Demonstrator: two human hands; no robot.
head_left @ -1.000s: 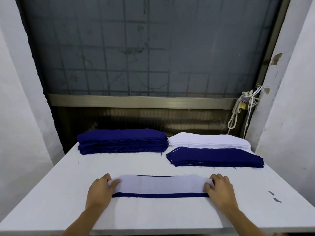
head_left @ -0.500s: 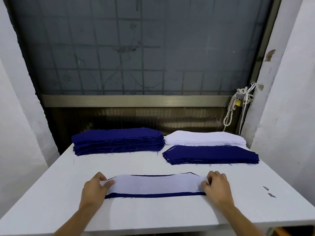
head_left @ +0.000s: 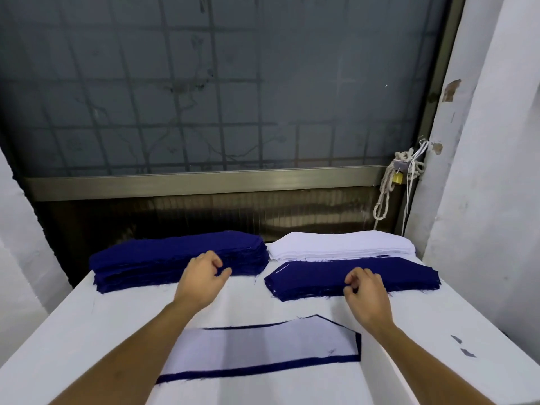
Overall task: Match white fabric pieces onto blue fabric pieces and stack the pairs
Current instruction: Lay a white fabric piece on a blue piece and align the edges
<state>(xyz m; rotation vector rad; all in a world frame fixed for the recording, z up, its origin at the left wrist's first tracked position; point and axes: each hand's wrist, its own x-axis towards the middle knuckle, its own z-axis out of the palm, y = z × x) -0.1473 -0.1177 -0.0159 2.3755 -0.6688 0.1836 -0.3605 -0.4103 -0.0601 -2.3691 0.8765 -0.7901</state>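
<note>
Two hands were over the white table (head_left: 73, 331), left hand (head_left: 203, 277) loosely curled, empty, by its far-left blue stack (head_left: 146, 261), right hand (head_left: 366, 290) curled at its far-right blue stack (head_left: 409, 271), grasp untellable, white piece (head_left: 263, 346) lay on blue piece (head_left: 263, 368) at its near middle.

1. Tall blue stack (head_left: 163, 263): lying flat at the far left, its edges fraying.
2. White stack (head_left: 342, 245): sitting far right, just beside it.
3. Low blue stack (head_left: 409, 276): lying directly before the white stack.
4. White piece (head_left: 263, 346): resting nearest, on a blue piece (head_left: 263, 369) whose border is showing around it.
</note>
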